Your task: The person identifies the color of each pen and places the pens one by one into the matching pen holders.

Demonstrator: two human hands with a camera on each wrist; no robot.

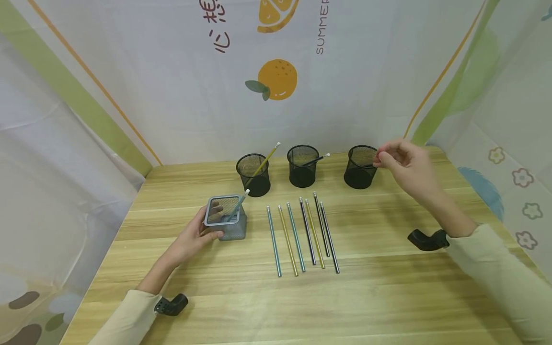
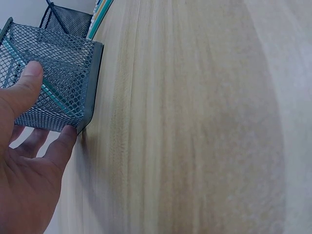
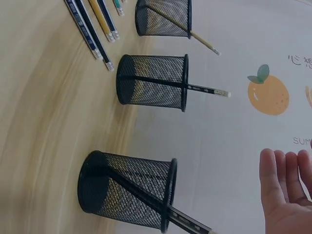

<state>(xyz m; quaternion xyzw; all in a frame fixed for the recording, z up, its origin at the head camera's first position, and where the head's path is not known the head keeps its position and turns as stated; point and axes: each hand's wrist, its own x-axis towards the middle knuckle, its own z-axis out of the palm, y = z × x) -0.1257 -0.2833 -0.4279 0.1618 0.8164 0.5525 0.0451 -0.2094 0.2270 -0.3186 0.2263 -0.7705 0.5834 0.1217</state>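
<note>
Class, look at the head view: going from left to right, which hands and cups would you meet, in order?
Left hand → grey cup → left black cup → middle black cup → right black cup → right hand.

Counted seven loose pencils at frame centre. Above, three round black cups; left, one square grey holder; one pencil in each.

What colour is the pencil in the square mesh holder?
Teal; the pencil shows best in the left wrist view.
</note>
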